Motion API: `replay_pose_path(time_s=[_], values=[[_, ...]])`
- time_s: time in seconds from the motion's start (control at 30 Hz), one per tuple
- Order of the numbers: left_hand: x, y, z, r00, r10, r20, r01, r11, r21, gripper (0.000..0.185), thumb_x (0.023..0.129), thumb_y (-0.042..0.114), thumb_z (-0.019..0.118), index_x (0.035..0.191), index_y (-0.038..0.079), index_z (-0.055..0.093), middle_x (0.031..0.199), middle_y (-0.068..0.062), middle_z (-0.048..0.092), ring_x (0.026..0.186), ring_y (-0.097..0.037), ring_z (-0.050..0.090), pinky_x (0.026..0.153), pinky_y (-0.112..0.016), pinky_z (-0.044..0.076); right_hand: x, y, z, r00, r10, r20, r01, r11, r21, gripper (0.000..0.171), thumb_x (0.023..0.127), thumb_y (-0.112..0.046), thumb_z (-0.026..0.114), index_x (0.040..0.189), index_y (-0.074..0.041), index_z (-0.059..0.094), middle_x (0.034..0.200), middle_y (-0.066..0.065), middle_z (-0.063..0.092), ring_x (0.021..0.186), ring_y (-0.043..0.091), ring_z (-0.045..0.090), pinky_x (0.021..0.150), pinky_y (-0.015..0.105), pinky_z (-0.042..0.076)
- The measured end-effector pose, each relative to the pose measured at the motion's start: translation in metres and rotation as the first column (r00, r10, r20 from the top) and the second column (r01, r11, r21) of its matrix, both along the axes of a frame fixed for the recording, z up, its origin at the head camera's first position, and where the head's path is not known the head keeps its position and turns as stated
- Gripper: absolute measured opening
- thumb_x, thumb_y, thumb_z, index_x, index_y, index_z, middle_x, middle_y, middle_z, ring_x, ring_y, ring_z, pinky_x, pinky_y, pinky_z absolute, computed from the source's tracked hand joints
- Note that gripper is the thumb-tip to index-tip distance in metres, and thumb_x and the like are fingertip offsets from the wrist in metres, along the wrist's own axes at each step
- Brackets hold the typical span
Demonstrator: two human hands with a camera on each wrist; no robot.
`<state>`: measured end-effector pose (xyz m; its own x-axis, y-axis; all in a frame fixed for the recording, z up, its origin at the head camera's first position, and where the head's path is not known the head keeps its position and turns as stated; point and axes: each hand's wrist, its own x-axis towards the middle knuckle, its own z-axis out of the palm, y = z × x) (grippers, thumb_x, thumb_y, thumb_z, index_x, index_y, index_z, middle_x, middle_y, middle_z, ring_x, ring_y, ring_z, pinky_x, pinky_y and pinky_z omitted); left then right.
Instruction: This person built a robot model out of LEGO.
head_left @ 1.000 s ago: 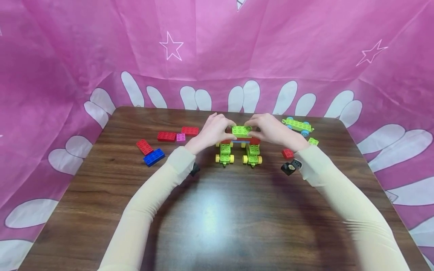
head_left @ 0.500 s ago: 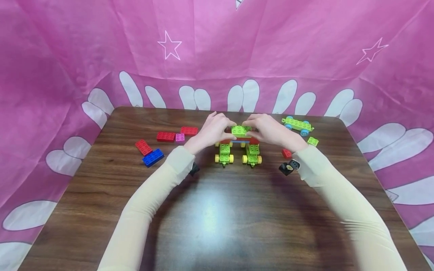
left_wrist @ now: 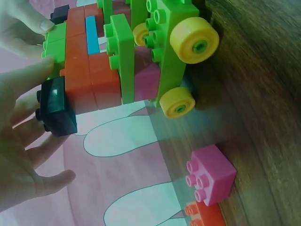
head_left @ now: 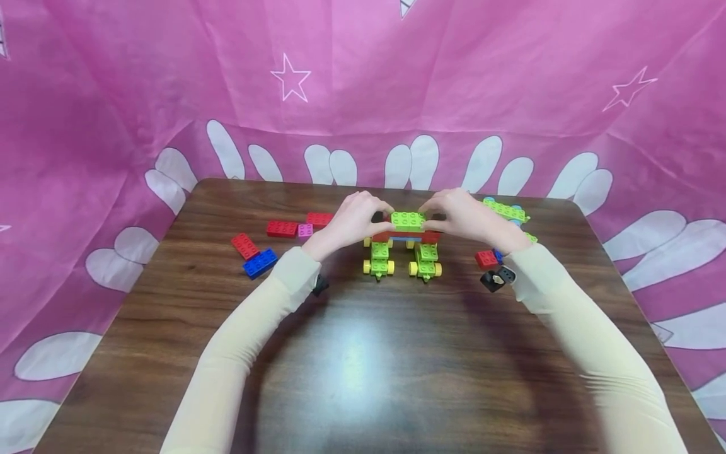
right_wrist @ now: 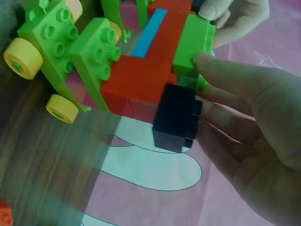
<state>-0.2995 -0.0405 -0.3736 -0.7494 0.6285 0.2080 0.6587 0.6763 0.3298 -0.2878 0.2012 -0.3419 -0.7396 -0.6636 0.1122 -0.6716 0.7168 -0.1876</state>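
Note:
A light green brick (head_left: 407, 221) lies on top of a toy built of bricks, over red bricks (left_wrist: 82, 56) with a thin blue strip between them. My left hand (head_left: 357, 217) pinches its left end, thumb in front and fingers behind. The right hand (head_left: 462, 214) grips the other end likewise, its thumb (right_wrist: 207, 61) against the brick's front face. A black brick (right_wrist: 176, 117) sits at the toy's right end, another black brick (left_wrist: 59, 106) at its left. Below, green wheeled bases (head_left: 379, 267) with yellow wheels stand on the table. The fingertips behind the brick are partly hidden.
Left on the brown table (head_left: 351, 378) lie red bricks (head_left: 282, 228), a pink brick (head_left: 305, 231) and a blue brick (head_left: 260, 263). At right are a red brick (head_left: 486, 258), black pieces (head_left: 493, 280) and a green wheeled base (head_left: 505, 209). A pink curtain (head_left: 363, 75) hangs behind.
My right hand has shifted slightly right, baring more of the green brick's right end and covering more of the wheeled base behind. The head view has swung a little. The toy stays put.

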Motion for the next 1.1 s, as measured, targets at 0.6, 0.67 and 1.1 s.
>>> replay_pose_path(time_s=[0.6,0.67,1.1], values=[[0.001,-0.003,0.003,1.0,-0.015,0.021,0.015,1.0,0.001,0.035,0.091,0.035,0.072,0.117,0.011,0.073,0.114,-0.004,0.075,0.103,-0.022,0.063,0.093,-0.039,0.05,0.005,0.002,-0.008,0.997,-0.075,0.035,0.077,0.995,-0.062,0.028,0.087,-0.023,0.077,0.109,-0.007,0.074,0.105,0.008,0.075,0.098,0.024,0.068,0.087,0.043,0.056],[0.001,-0.006,0.002,0.999,-0.014,0.032,0.014,1.0,0.0,0.038,0.091,0.036,0.071,0.119,0.011,0.072,0.117,-0.004,0.074,0.106,-0.022,0.063,0.094,-0.039,0.051,0.006,0.003,-0.01,0.995,-0.088,0.04,0.09,0.993,-0.07,0.029,0.087,-0.025,0.077,0.11,-0.009,0.073,0.105,0.007,0.074,0.099,0.024,0.067,0.089,0.044,0.056],[0.006,-0.027,0.001,0.996,0.031,0.081,-0.035,0.998,0.043,0.045,0.091,0.037,0.071,0.125,0.009,0.067,0.124,-0.007,0.07,0.12,-0.025,0.06,0.105,-0.042,0.048,0.011,0.011,-0.017,0.993,-0.115,0.026,0.117,0.988,-0.1,0.033,0.088,-0.026,0.075,0.115,-0.009,0.071,0.111,0.007,0.073,0.105,0.024,0.068,0.093,0.045,0.056]])
